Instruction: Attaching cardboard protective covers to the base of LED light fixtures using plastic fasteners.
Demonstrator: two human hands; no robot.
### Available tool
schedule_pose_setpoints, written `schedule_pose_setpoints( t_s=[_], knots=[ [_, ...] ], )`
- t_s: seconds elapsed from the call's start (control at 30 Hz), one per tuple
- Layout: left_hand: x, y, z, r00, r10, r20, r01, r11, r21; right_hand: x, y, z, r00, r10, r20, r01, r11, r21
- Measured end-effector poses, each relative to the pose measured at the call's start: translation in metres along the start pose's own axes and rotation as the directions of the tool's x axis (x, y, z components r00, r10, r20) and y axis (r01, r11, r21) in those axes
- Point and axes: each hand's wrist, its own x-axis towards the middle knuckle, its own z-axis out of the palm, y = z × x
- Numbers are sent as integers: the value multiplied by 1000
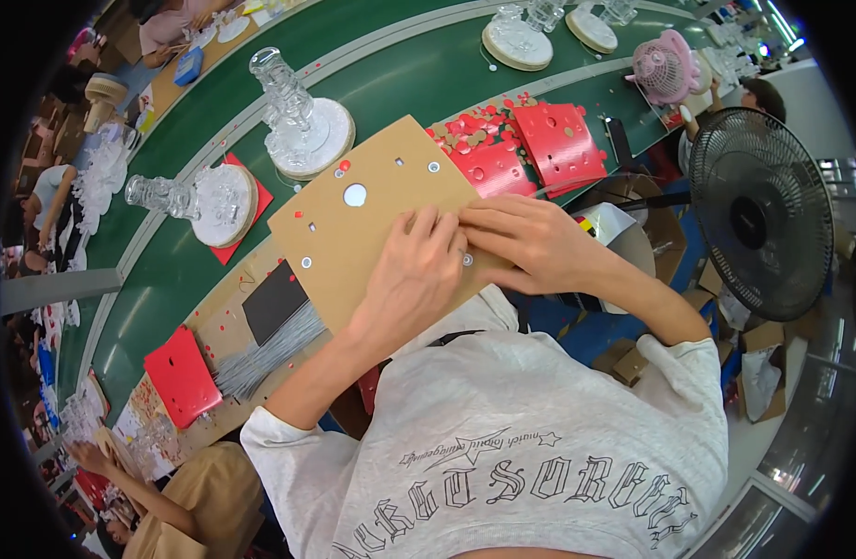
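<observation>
Your tan rectangular board [330, 247], punched with holes and set with metal eyelets, lies under your left hand [416, 259] and reaches out to its far left. Your left fingers are curled, bunched over its right part; your right hand [526, 240] is half closed at its right edge, fingers bent toward the left ones. You can't tell from here whether either hand grips the board or something small between them.

The board's far edge comes up just beside the white round base with a clear stacked ornament [307, 135]; whether they touch is unclear. Beyond its far corner, the green work surface [400, 74] gives you room. On the far right, glossy red punched sheets [560, 142] crowd close. At its near left, a black flat sheet [276, 303] and a bundle of grey wires [269, 352] sit close by.

Your fingertips mostly hide each other, the board's underside is out of sight, and its near right edge is partly covered by your hands.
</observation>
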Motion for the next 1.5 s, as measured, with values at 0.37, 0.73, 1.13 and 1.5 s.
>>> schedule_pose_setpoints(
  t_s=[0.37,0.73,1.13,1.5],
  knots=[
    [-19,-13,-13,966,-182,-182,75,875,-478,-34,20,9,988,154,-23,-154,988,22],
    [-54,-19,1,864,-360,-353,112,820,-561,26,-12,40,979,90,-182,-2,900,436],
    [-68,35,25,496,-867,-39,461,302,-835,19,-1,38,995,64,-81,-10,841,541],
    [-66,60,44,361,-932,13,24,-4,-1000,8,7,35,995,10,-100,43,854,519]
  ],
)
